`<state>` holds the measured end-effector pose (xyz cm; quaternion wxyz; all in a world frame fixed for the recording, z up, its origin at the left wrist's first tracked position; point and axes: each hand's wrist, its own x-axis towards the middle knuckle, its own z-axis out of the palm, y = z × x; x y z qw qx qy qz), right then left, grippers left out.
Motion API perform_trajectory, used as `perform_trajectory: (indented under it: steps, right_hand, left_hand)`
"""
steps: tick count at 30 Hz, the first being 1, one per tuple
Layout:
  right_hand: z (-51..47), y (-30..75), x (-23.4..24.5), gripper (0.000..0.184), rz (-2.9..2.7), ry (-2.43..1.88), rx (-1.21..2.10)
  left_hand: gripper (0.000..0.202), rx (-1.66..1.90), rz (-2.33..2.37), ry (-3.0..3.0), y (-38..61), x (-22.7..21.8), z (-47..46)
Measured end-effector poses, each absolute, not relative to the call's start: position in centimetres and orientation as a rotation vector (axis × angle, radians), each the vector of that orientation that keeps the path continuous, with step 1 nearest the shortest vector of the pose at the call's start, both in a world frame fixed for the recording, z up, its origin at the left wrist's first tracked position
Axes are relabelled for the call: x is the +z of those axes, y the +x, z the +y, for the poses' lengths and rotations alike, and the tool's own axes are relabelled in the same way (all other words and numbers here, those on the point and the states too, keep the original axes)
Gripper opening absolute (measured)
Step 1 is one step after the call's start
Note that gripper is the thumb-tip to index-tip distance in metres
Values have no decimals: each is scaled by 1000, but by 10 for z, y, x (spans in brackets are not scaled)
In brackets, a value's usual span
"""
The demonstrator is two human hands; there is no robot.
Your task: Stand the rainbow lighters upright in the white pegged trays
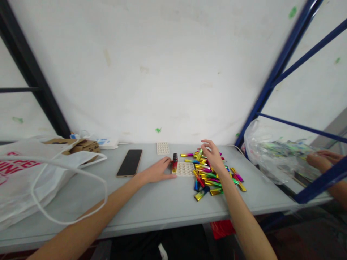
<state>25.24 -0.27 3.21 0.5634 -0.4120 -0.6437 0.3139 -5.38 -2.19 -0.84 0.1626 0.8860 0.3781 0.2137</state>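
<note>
A pile of shiny coloured tubes [210, 175] lies on the grey table [162, 202]. My right hand [213, 154] hovers over the pile's far side, fingers pinched on one greenish-gold tube [200, 154]. A white tray with round holes [185, 169] lies just left of the pile, with a few dark and red tubes [175, 163] standing upright at its left edge. My left hand [158, 170] rests flat on the table against the tray's left edge, fingers stretched toward the standing tubes.
A second holed tray [163, 148] lies farther back. A black phone [130, 163] lies left of my left hand. A white plastic bag [35, 173], cardboard [81, 145] and a power strip [107, 143] sit at left. Another person's hands [322, 160] are by a clear bag [273, 151] behind blue bars.
</note>
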Motion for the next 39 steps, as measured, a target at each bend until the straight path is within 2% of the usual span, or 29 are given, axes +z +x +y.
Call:
perform_trajectory:
  steps: [4,14,18,22,31,36,39]
  right_hand:
    - [-19,238,35,52,-1366,-884,941]
    - [-25,225,31,46,-1434,-916,1033]
    - [-27,217,29,48,-1559,-938,920]
    - [-30,210,27,38,-1626,-865,822]
    - [-12,193,12,33,-1671,-750,833]
    - [-5,191,-5,24,-1840,-778,760]
    - [-10,191,-10,25,-1946,-742,809]
  left_hand:
    - [65,599,1078,2544,-54,-11,-20]
    - [69,595,1064,2529,-54,-8,-22]
    - [67,596,1058,2518,-53,-8,-22]
    - [66,614,1063,2517,-53,-10,-21]
    - [67,617,1050,2522,-52,-9,-21]
    - [66,632,1048,2538,-52,-10,-20]
    - [65,658,1028,2545,-52,-12,-20]
